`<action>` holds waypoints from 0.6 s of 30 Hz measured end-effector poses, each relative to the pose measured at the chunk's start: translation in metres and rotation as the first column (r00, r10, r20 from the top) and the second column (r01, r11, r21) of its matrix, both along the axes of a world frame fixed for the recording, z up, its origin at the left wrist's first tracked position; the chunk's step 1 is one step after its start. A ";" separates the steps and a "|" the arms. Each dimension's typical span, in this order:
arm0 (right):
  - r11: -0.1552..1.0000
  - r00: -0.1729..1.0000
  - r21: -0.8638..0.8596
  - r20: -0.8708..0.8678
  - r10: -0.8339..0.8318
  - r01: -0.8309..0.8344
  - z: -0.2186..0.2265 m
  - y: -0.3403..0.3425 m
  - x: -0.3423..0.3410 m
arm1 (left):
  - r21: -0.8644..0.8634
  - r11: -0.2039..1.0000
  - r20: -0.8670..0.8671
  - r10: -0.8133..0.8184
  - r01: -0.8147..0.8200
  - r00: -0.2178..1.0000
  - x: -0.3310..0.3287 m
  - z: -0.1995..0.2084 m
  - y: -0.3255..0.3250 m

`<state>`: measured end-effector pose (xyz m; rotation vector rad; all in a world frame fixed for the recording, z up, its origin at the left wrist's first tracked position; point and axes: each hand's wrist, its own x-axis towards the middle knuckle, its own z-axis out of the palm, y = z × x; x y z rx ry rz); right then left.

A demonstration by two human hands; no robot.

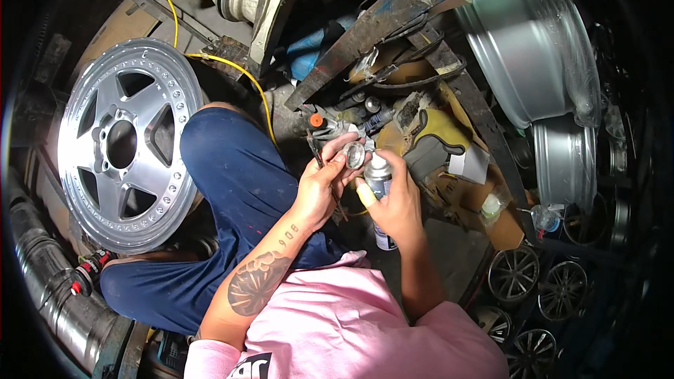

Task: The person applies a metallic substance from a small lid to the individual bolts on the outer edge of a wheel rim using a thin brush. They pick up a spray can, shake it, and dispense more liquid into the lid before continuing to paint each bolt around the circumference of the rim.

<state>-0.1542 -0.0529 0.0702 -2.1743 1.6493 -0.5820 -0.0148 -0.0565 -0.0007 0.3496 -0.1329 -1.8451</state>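
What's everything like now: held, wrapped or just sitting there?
Spray can: held in right hand
Small round cup: held in left hand
Big silver wheel: tilted, not held
Yellow cord: uncoiled, curving
Upper right rim: partly covered in clear plastic

A pink shirt [337,323] and navy trousers [232,161] contrast with a silver wheel [144,172], yellow hose [239,67] and blue-labeled spray can [382,187].

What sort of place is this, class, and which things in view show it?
Probably a wheel repair or finishing workshop: a large silver wheel rim at the left, more silver rims at the right, and a spray can in the right hand.
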 end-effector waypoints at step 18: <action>0.996 0.975 0.079 -0.222 -0.023 0.041 0.002 -0.001 0.018 | -0.075 0.997 0.230 0.016 0.001 0.973 -0.004 -0.009 0.003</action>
